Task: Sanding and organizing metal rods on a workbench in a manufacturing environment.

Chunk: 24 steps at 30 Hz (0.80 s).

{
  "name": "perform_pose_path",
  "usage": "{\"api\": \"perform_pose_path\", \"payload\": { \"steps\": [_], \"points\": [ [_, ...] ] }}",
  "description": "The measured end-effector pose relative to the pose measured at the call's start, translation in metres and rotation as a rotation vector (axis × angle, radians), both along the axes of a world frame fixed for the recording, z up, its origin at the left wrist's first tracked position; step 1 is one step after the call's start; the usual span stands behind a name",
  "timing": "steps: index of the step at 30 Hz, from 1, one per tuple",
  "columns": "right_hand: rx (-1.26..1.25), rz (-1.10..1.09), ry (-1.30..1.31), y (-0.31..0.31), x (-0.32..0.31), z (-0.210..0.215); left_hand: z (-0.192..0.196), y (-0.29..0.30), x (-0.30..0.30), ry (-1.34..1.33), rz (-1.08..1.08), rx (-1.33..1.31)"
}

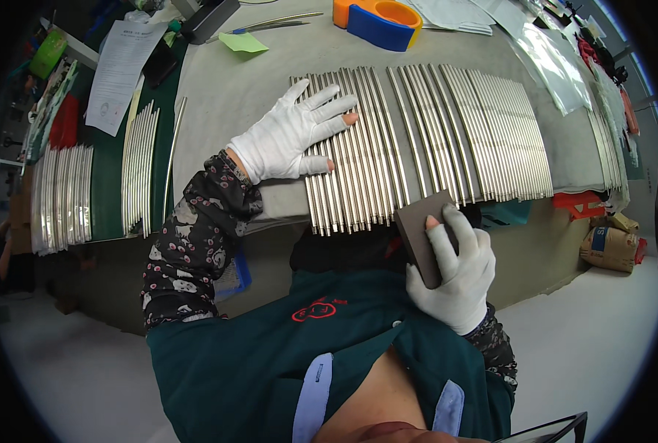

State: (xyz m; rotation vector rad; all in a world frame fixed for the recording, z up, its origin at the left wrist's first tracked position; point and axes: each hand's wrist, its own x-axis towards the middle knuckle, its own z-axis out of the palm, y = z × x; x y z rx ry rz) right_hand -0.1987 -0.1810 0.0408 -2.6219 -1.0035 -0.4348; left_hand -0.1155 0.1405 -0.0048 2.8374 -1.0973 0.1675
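Slim shiny metal rods [364,162] lie side by side in a row on the grey-covered table. Across the upper part of the row's left end, my left hand [292,133] rests with its fingers spread. It wears a white glove with some fingertips bare. My gloved right hand [458,269] grips a grey-brown rectangular block [416,232] that looks like a sanding sponge. This block is tilted at the table's near edge, by the lower ends of the middle rods. More rods [495,133] lie packed together to the right.
Bundles of rods lie at the left, some in clear plastic [63,196], others loose on a green mat [107,173]. At the back are a blue and orange tape dispenser [377,26], a yellow-green note [243,43] and papers [454,13]. Clear plastic bags [554,66] lie at right.
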Motion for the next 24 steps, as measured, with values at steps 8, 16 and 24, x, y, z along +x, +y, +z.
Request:
{"api": "perform_pose_path", "payload": {
  "steps": [8, 16, 24],
  "points": [
    [-0.014, -0.009, -0.018, 0.022, -0.007, -0.004, -0.004, 0.005, -0.003, -0.024, -0.004, -0.033],
    [-0.142, -0.049, -0.058, 0.057, 0.012, -0.005, 0.002, -0.009, -0.001, -0.067, 0.022, -0.015],
    [-0.299, 0.043, -0.004, 0.042, -0.005, 0.008, 0.001, -0.006, -0.003, 0.002, 0.01, -0.04]
  ]
}}
